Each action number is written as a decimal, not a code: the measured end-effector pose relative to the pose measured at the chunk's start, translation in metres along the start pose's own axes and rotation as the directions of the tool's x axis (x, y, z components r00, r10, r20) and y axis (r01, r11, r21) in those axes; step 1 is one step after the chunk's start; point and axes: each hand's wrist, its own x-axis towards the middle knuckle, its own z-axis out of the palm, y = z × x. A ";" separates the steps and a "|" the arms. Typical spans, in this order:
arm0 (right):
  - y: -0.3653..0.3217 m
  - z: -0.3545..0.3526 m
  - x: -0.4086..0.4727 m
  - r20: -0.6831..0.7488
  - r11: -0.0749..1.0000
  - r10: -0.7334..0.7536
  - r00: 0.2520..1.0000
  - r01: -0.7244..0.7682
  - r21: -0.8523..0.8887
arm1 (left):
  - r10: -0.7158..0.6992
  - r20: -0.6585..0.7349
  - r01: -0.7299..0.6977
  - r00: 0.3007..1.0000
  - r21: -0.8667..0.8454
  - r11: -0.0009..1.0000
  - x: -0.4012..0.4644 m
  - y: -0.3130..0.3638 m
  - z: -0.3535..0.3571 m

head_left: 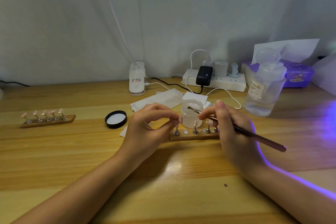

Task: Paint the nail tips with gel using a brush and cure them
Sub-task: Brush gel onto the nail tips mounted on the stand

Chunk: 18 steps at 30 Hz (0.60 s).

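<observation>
Head view shows two hands at work in the middle of the frame, over a wooden counter. The left hand pinches one nail tip on its little metal stand, with thumb and first finger curled tight round it. This stand looks lifted off the wooden holder, which lies just below the hands and has one bare white spot between the other stands. The right hand has its grip clamped on a thin brush, held like a pencil. The brush tip points up and left, over the mouth of a small clear jar just behind the holder. I cannot tell if the bristles touch the gel.

My guess is that the person is getting gel on the brush before painting the tip in the left hand. To do this well, take only a little gel and wipe the extra on the jar rim. Keep the nail tip still and close to the brush. Paint in thin, even strokes and stay off the fingers.

A black jar lid lies to the left of the hands. More pink nail tips stand on a second holder at the far left. Purple light glows at the right edge, perhaps from a curing lamp that is out of sight.
</observation>
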 end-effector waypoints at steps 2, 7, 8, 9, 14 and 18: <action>-0.001 0.000 0.001 -0.013 1.000 0.004 1.000 -0.004 0.012 | 0.000 -0.001 0.000 1.000 -0.010 1.000 0.000 0.001 0.000; -0.003 -0.003 0.003 -0.075 0.995 0.000 0.997 0.008 0.098 | -0.011 0.006 0.011 1.000 -0.033 0.999 0.001 0.004 -0.002; -0.002 -0.003 0.003 -0.094 0.991 0.010 0.996 0.004 0.137 | -0.017 0.009 0.018 1.000 -0.036 0.999 0.002 0.005 -0.002; -0.003 -0.004 0.004 -0.111 0.986 0.012 0.994 0.007 0.164 | -0.028 0.010 0.029 1.000 -0.041 0.999 0.002 0.007 -0.002; -0.002 -0.005 0.005 -0.088 0.996 -0.026 0.996 0.033 0.079 | -0.048 0.057 0.051 0.997 -0.058 0.997 0.005 0.013 0.000; -0.001 -0.007 0.007 -0.054 0.999 -0.008 0.998 0.010 0.037 | -0.106 0.077 0.112 0.991 -0.074 0.991 0.005 0.012 0.004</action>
